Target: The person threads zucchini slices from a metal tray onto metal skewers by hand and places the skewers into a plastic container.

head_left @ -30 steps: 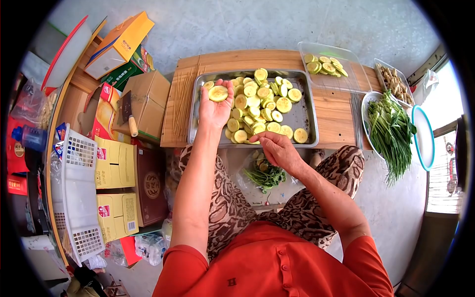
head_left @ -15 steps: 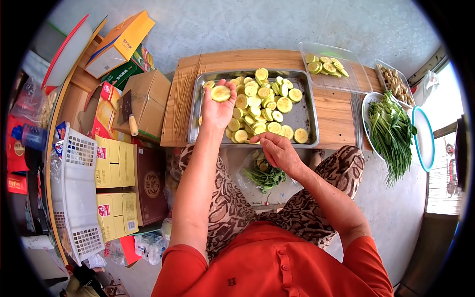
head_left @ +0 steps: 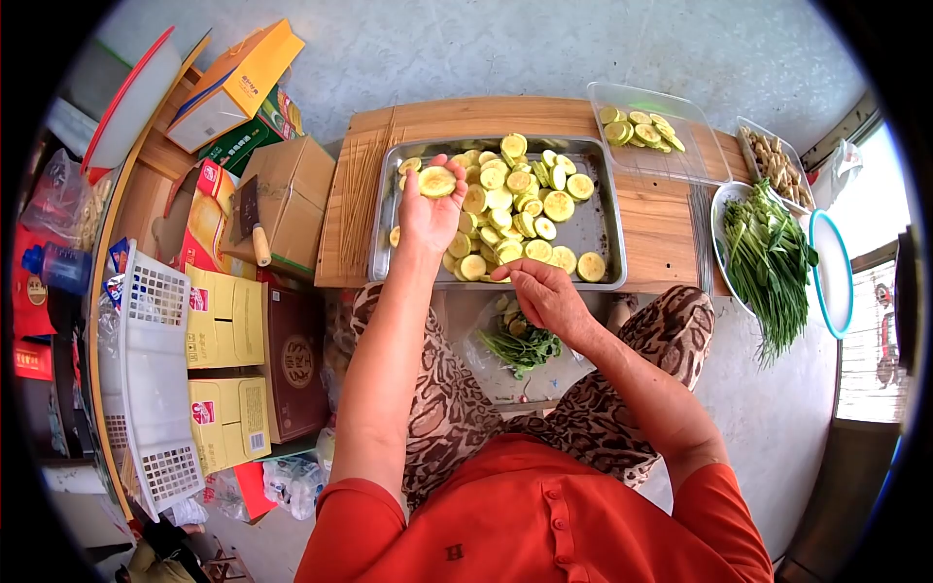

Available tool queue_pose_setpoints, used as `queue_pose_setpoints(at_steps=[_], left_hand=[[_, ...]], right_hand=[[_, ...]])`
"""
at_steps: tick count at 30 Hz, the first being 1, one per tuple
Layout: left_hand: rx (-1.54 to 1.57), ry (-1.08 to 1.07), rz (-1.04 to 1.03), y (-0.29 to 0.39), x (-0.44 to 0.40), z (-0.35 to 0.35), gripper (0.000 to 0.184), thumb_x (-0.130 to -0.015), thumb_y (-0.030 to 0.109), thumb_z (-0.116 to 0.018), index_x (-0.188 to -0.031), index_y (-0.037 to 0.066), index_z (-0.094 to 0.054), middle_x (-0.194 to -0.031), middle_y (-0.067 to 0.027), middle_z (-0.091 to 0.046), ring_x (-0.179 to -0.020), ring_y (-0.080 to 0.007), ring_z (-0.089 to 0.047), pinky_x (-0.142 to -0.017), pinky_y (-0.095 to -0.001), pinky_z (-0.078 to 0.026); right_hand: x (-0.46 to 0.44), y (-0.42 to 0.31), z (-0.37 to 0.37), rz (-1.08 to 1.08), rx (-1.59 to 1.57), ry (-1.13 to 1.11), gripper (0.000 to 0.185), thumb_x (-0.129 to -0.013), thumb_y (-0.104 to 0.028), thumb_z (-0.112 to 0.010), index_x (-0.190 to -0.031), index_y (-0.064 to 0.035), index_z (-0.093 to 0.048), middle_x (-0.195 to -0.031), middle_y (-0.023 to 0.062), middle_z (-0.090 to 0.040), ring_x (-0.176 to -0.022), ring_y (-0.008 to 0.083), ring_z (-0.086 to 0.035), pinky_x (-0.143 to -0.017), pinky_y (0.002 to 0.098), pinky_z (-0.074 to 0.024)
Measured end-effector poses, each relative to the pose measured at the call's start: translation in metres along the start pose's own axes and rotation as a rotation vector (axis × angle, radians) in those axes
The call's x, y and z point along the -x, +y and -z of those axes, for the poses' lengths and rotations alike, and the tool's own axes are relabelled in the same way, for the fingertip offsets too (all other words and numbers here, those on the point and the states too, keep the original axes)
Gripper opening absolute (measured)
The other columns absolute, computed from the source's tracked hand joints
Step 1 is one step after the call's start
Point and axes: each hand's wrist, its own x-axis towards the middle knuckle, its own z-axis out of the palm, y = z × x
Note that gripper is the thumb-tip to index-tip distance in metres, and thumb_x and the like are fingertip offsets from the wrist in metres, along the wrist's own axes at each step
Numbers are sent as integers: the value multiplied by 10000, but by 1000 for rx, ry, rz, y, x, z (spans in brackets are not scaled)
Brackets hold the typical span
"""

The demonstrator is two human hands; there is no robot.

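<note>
Many round yellow-green vegetable slices [head_left: 501, 199] lie in a metal tray [head_left: 603, 233] on a wooden table. Over the tray's left part, my left hand [head_left: 431, 219] is palm up, its fingers around one slice [head_left: 436, 182]. My right hand [head_left: 546, 291] is closed in a pinch at the tray's front edge; what it pinches is too small to make out. Thin wooden skewers [head_left: 360, 194] lie on the table left of the tray.
A clear container [head_left: 695, 165] with slices is at the back right, beside a bowl of greens [head_left: 768, 253] and a box of brownish pieces [head_left: 777, 165]. Left stand a carton [head_left: 292, 199], a knife [head_left: 251, 219] and a white basket [head_left: 146, 389]. A bag of greens [head_left: 520, 345] is below.
My left hand with its slice has shifted slightly to the right. My right hand has hardly moved.
</note>
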Motion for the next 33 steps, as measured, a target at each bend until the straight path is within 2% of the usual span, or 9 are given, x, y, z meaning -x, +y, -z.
queue_pose_setpoints(at_steps=[18, 21, 23, 30, 32, 33], left_hand=[[-67, -79, 36, -14, 5, -7, 477, -993, 379, -303, -1097, -21, -542, -974, -131, -592, -892, -233, -565, -762, -321, -480], [-50, -52, 37, -15, 6, -10, 479, -992, 379, -306, -1102, -24, -540, -968, -138, -592, -885, -238, -561, -765, -325, -477], [-39, -2, 16, -14, 5, -14, 511, -999, 393, -237, -1061, -5, -551, -919, -127, -595, -818, -230, -555, -728, -325, -465], [27, 60, -40, -5, -2, -3, 516, -995, 401, -243, -1079, -15, -537, -908, -126, -591, -796, -232, -553, -685, -323, -458], [53, -68, -22, -2, -6, 9, 552, -993, 422, -240, -1123, -28, -533, -977, -134, -576, -864, -248, -549, -734, -328, -461], [53, -68, -22, -2, -5, 7, 552, -993, 422, -240, -1123, -28, -533, -977, -134, -576, -864, -248, -549, -734, -328, -461]], right_hand=[[-6, 1, 3, 11, 10, 15, 238, -971, -167, -401, -1015, -34, -594, -535, -86, -382, -432, 25, -338, -400, 181, -257], [-6, 2, 3, 12, 10, 21, 242, -971, -169, -401, -1021, -35, -596, -537, -82, -385, -435, 25, -339, -401, 183, -261], [-7, 2, 3, 11, 3, 20, 243, -971, -169, -400, -1024, -35, -597, -539, -81, -386, -436, 25, -340, -401, 185, -263], [-7, 4, -2, 28, -36, -8, 242, -971, -155, -400, -1025, -41, -607, -527, -98, -363, -434, 19, -318, -402, 181, -226], [-6, 5, -2, 31, -47, -12, 240, -970, -151, -401, -1023, -42, -608, -525, -101, -360, -433, 18, -313, -403, 180, -219], [-6, 4, -2, 30, -49, -13, 239, -970, -150, -403, -1023, -42, -609, -527, -101, -361, -434, 17, -313, -405, 179, -219]])
